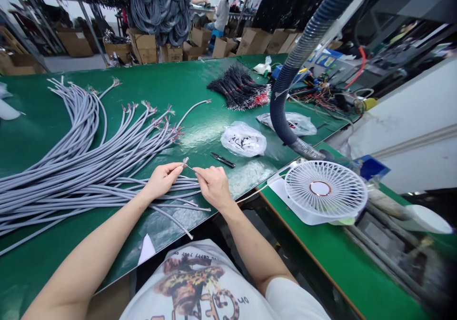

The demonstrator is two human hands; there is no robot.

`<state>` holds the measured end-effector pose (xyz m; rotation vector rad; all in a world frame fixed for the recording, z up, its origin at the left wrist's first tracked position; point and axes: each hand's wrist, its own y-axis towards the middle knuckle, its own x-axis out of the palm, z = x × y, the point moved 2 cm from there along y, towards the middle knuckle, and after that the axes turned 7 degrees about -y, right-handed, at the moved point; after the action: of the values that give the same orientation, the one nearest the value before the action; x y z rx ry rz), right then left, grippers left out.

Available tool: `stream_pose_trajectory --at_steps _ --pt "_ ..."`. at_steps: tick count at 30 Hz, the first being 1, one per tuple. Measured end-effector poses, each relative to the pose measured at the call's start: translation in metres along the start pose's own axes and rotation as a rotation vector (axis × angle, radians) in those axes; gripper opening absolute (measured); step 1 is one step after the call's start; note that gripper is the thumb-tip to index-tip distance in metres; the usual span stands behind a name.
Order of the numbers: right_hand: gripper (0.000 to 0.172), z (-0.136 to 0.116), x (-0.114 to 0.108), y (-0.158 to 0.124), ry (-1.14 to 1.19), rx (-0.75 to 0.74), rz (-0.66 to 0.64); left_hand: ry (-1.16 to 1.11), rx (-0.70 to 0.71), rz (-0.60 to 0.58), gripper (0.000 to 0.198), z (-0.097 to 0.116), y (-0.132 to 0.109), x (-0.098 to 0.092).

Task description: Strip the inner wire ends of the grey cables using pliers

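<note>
My left hand (164,177) pinches a grey cable near its stripped end (185,161), just above the bench. Close on its right, my right hand (213,183) is closed in a pinch on a thin strand (189,167) that runs out from that end. Below and left of my hands lie many grey cables (107,167), some with cut ends towards me. Several of those farther back show frayed red and white wires (174,132). Just beyond my right hand rests a pair of small black thread snips (223,159).
A clear plastic bag (243,139) and bundles of black wires (239,87) lie farther back on the green bench (200,82). To the right stand a white fan (325,190) and a dark flexible hose (285,91). Cardboard boxes and two people are beyond.
</note>
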<state>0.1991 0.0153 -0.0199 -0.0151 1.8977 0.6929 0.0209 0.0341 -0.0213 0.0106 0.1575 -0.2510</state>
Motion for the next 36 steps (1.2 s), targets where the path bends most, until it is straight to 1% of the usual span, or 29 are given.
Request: stream_pose_trajectory --at_steps 4,7,10,12,14,15,17,18,19,20,22,24,26,28,30,36 --pt "0.024 0.000 -0.002 0.002 -0.003 0.004 -0.009 0.034 -0.009 -0.030 0.045 -0.003 0.002 -0.003" --pt "0.023 0.001 0.002 0.006 -0.008 0.008 -0.025 0.063 -0.023 -0.093 0.042 -0.007 0.003 -0.006" --pt "0.023 -0.001 0.009 0.009 0.006 0.000 -0.048 0.119 0.034 -0.162 0.037 -0.007 0.002 -0.006" --pt "0.025 -0.007 0.011 0.009 0.035 -0.006 -0.050 0.154 0.063 -0.174 0.036 -0.008 0.002 -0.004" --pt "0.029 -0.017 0.005 0.006 0.090 -0.034 -0.028 0.181 0.068 -0.118 0.038 -0.011 0.003 -0.003" --pt "0.030 -0.024 0.000 0.003 0.128 -0.085 -0.020 0.197 0.067 -0.067 0.039 -0.012 0.005 -0.002" --pt "0.031 -0.038 -0.013 -0.003 0.210 -0.258 -0.021 0.209 0.058 0.031 0.041 -0.016 0.010 -0.003" --pt "0.031 -0.043 -0.020 -0.006 0.242 -0.351 -0.027 0.192 0.045 0.057 0.042 -0.017 0.012 -0.003" --pt "0.031 -0.045 -0.025 -0.007 0.260 -0.394 -0.024 0.152 0.028 0.062 0.043 -0.017 0.014 -0.004" --pt "0.030 -0.044 -0.028 -0.008 0.258 -0.384 -0.012 0.096 0.009 0.055 0.045 -0.017 0.015 -0.005" --pt "0.030 -0.032 -0.026 -0.005 0.209 -0.239 0.014 -0.021 -0.026 0.035 0.049 -0.015 0.015 -0.008" --pt "0.029 -0.016 -0.015 -0.001 0.129 -0.085 0.008 -0.099 -0.048 0.029 0.050 -0.011 0.012 -0.010" --pt "0.029 -0.005 -0.001 0.002 0.057 -0.011 -0.028 -0.136 -0.058 0.029 0.051 -0.007 0.010 -0.011" --pt "0.029 0.000 0.009 0.002 0.012 0.011 -0.065 -0.147 -0.064 0.029 0.052 -0.006 0.009 -0.012" --pt "0.029 0.000 0.014 0.003 -0.008 0.016 -0.083 -0.144 -0.074 0.022 0.052 -0.006 0.008 -0.011" --pt "0.028 -0.005 0.016 0.007 -0.019 -0.001 -0.090 -0.122 -0.080 0.006 0.052 -0.005 0.008 -0.010"
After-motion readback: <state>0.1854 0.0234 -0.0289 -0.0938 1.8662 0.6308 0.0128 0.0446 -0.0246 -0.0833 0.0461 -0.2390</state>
